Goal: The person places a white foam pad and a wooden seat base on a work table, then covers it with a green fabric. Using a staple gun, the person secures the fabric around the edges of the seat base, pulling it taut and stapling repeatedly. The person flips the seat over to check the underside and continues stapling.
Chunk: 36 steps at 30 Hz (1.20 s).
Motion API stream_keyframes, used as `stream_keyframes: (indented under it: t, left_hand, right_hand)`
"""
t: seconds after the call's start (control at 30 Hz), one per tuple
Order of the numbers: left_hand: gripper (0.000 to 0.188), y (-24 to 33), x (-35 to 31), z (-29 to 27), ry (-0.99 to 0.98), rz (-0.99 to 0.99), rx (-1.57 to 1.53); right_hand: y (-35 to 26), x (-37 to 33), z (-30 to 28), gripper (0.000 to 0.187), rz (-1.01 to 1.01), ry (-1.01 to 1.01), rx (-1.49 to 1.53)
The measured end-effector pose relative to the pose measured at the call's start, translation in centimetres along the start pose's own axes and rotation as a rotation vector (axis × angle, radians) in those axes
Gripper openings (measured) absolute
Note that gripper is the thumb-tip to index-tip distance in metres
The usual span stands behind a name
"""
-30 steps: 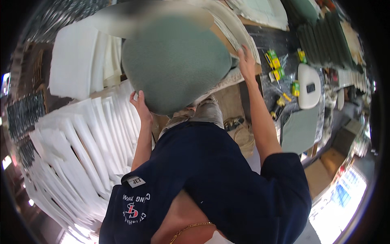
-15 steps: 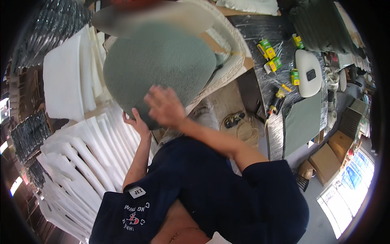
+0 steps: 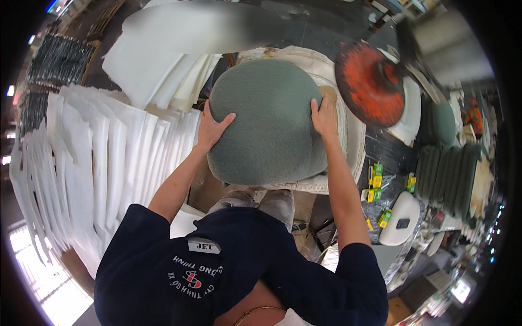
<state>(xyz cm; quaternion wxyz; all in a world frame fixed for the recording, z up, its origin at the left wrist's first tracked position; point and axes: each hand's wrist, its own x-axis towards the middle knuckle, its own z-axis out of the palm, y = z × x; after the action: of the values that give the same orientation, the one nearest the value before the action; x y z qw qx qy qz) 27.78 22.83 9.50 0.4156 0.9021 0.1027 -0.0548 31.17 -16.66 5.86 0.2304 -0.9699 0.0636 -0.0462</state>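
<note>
A rounded grey-green seat cushion (image 3: 263, 122) is in front of me, its fabric face up, between my two hands. My left hand (image 3: 213, 127) grips its left edge, thumb lying on the top face and the other fingers wrapped round the side. On the opposite edge, my right hand (image 3: 326, 117) holds the cushion with the thumb along its face; some of those fingers are hidden. Beneath the cushion, a thick padded off-white cloth (image 3: 352, 144) shows at the right and along the near side.
White sheets (image 3: 100, 157) stand packed at the left. To the right, a red-and-black disc (image 3: 370, 84) overhangs a black-covered table with yellow-green boxes (image 3: 375, 176) and a pale seat pad (image 3: 399, 220). Stacked dark green pads (image 3: 448, 179) lie farther right.
My right hand, blurred over the cushion's near part before, now grips its right edge. My left hand has moved up along the left edge. The cushion lies flatter, and my view has turned.
</note>
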Motion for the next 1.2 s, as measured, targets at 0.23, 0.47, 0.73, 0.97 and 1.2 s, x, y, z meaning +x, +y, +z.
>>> stream_keyframes:
  t: [0.23,0.47,0.73,0.97,1.2]
  left_hand:
    - [0.132,-1.4,2.4,-0.1,-0.111,-0.024,0.034]
    - [0.135,-0.7,5.6,-0.6,-0.187,0.011,0.015]
    - [0.119,-4.5,7.2,0.8,-0.142,0.309,-0.013]
    - [0.086,0.7,18.8,3.9,-0.205,-0.295,0.117]
    - [0.066,-8.3,26.7,4.5,-0.242,-0.156,0.303]
  right_hand:
    - [-11.3,14.0,6.2,0.105,-0.055,-0.120,-0.098]
    - [-22.9,13.9,11.2,0.090,-0.451,-0.258,-0.142]
    - [-21.8,3.2,6.7,0.050,-0.978,-0.359,0.380]
    - [-5.0,-7.3,-1.7,0.058,-0.151,-0.031,-0.155]
    - [-4.3,-7.5,-1.5,0.064,-0.069,0.055,0.025]
